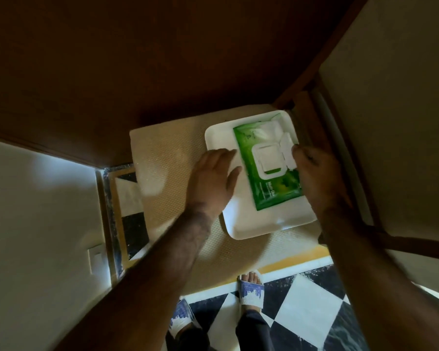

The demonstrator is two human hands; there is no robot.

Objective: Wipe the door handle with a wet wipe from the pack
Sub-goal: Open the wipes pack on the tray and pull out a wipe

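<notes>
A green wet wipe pack (266, 191) lies on a white tray (254, 224) on a beige cushioned seat (173, 158). Its white lid (287, 150) is flipped open to the right, and green shows through the opening. My left hand (213, 178) rests flat on the tray at the pack's left edge, fingers spread. My right hand (314, 173) is at the pack's right side, fingertips on the open lid flap. The dark wooden door (137, 59) fills the top of the view. No door handle is in view.
A wooden chair frame (325, 117) runs along the right of the seat. A pale wall (36, 211) with a switch plate (95, 259) is at left. Below lies a black-and-white checkered floor (307, 307) with my sandalled feet (251, 290).
</notes>
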